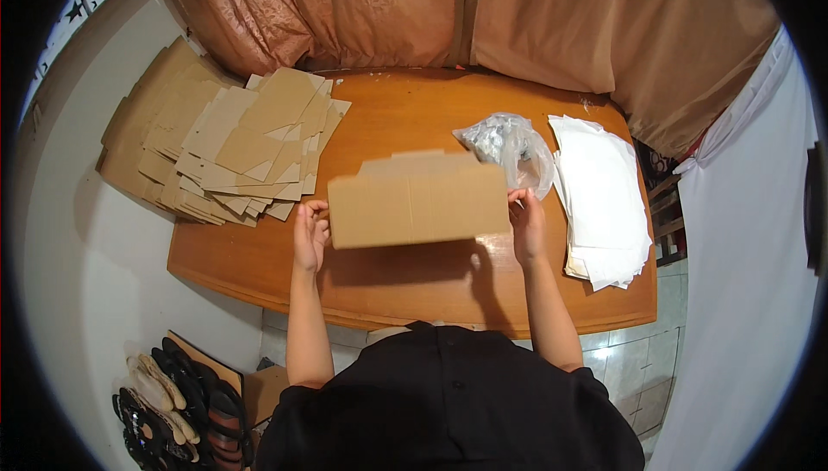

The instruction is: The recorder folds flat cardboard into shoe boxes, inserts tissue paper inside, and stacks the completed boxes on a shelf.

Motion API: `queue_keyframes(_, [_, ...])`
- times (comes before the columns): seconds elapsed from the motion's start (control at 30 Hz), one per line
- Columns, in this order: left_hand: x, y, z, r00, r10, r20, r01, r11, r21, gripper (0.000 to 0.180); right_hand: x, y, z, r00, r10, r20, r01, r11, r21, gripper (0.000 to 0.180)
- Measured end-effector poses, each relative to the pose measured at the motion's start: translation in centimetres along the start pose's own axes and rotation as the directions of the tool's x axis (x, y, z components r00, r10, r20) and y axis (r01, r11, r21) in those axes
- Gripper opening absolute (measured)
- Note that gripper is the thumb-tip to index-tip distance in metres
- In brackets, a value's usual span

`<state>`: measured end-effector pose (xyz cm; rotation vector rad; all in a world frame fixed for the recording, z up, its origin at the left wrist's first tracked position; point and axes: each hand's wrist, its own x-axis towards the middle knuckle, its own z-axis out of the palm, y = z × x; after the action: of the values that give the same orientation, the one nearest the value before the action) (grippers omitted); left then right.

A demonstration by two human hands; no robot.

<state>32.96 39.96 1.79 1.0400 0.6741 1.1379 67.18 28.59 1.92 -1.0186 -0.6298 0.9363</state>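
Note:
Between my two hands a brown cardboard box (418,208) is held up over the wooden table, its broad creased face toward me and a flap standing at its far edge. My left hand (311,234) grips its left end with the fingers bent against the side. At the right end my right hand (527,222) pinches the edge near the upper corner. The box casts a shadow on the table below it. Its inside is hidden from this view. Just beyond my right hand lies a clear plastic bag (511,145) with silvery contents that I cannot make out.
A wide pile of flat cardboard pieces (259,139) covers the table's left side. On the right lies a stack of white sheets (601,199). Orange-brown curtains (552,22) hang behind the wooden table (388,109). Several shoes (185,402) stand on the floor at the lower left.

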Motion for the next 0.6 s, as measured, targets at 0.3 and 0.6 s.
queue_keyframes(0.3, [-7.0,-7.3,-0.2,0.984,-0.167,-0.06,0.168,0.774,0.61,0.084,-7.7,6.4,-3.6,0.983,0.128,-0.133,-0.171,0.905,-0.389,0.026])
queue_keyframes(0.6, [-5.8,-6.1,2.6,0.975,0.119,0.188,-0.202,0.124,0.971,0.063,-7.0,5.6,-2.7,0.999,-0.038,-0.007,0.015,0.567,-0.824,0.054])
